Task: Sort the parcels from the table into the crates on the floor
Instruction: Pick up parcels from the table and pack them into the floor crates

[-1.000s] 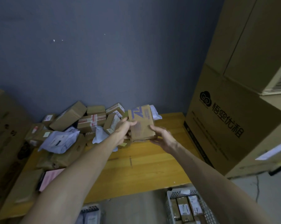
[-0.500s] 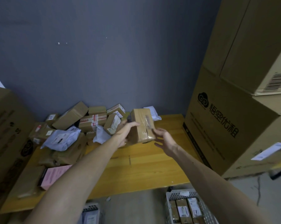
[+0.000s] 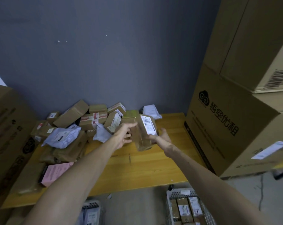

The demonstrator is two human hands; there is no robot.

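Right of the grip, a big cardboard box with a cloud mark (image 3: 222,130) has another box (image 3: 251,43) on top. A blue-grey wall (image 3: 105,54) is behind.

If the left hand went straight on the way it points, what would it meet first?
The labelled parcel that the right hand grips. The left hand points up-right at its side, seemingly touching it; depth is unclear.
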